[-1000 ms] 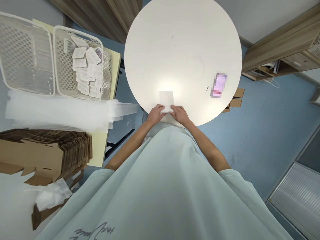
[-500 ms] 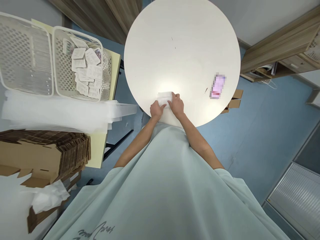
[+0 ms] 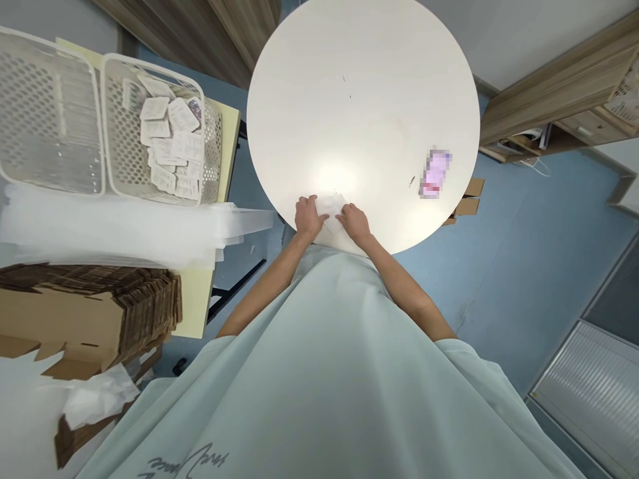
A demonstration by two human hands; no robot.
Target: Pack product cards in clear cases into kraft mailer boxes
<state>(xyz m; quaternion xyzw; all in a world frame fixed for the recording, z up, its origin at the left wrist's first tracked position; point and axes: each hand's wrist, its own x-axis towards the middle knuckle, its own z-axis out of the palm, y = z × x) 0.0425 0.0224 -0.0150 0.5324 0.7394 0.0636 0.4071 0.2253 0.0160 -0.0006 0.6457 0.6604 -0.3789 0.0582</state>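
Note:
A small packet in soft white wrapping sheet point(image 3: 331, 207) lies at the near edge of the round white table point(image 3: 359, 86). My left hand point(image 3: 308, 218) grips its left side, with the thumb on top. On the opposite side, my right hand point(image 3: 355, 223) pinches the right edge between thumb and fingers. The sheet's surface looks creased, and a corner points toward me. Whatever may lie inside the wrapping is hidden.
At right on the table lies a pixelated pinkish rectangle point(image 3: 435, 174). A side table on the left holds a basket point(image 3: 112, 126) of white cards, another basket point(image 3: 30, 86) with clear plastic pieces, stacked white sheets point(image 3: 110, 226) and flattened cardboard boxes point(image 3: 64, 326).
The packet has turned from a squared position to a slanted one and come slightly nearer to me. Both my hands have shifted their grip, the left a little outward.

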